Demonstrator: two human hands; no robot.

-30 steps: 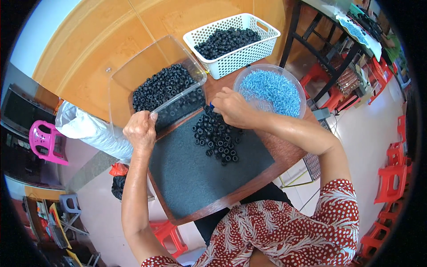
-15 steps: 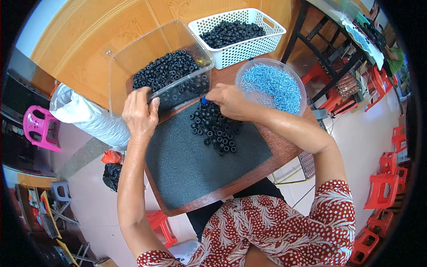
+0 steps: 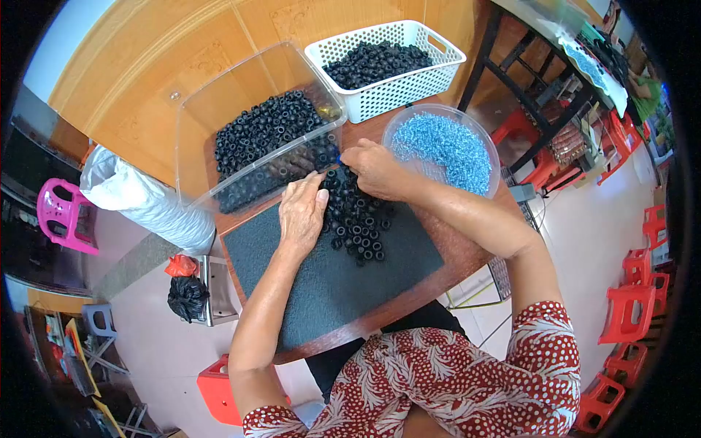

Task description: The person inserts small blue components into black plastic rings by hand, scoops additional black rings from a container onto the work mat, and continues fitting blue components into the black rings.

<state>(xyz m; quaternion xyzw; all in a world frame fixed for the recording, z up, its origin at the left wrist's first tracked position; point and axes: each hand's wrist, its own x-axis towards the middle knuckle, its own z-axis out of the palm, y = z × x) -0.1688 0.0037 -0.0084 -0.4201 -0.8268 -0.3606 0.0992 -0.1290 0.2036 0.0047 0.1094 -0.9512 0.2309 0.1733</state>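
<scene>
A pile of small black ring-shaped pieces [image 3: 356, 225] lies on the dark grey mat [image 3: 292, 292] in front of me. My left hand [image 3: 301, 217] rests at the pile's left edge, fingers stretched forward, close to the front wall of a clear plastic bin [image 3: 266, 175]. More black rings [image 3: 266, 128] fill much of that bin's bottom. At the far side of the pile my right hand [image 3: 374, 171] is closed in a pinch on a small blue thing [image 3: 338, 156]. Most of the blue thing is hidden by the fingers, so I cannot tell its kind.
A white perforated basket [image 3: 387, 98] of black pieces stands at the back. On the right is a round clear tub [image 3: 493, 164] of blue beads [image 3: 445, 146]. A white sack [image 3: 157, 204] leans left of the wooden table [image 3: 467, 244]. Red stools [image 3: 628, 310] stand far right.
My left hand has left the clear bin's front wall and moved right, down to the pile's edge. My right hand stays by the pile, still pinching the blue thing. The view has shifted slightly.
</scene>
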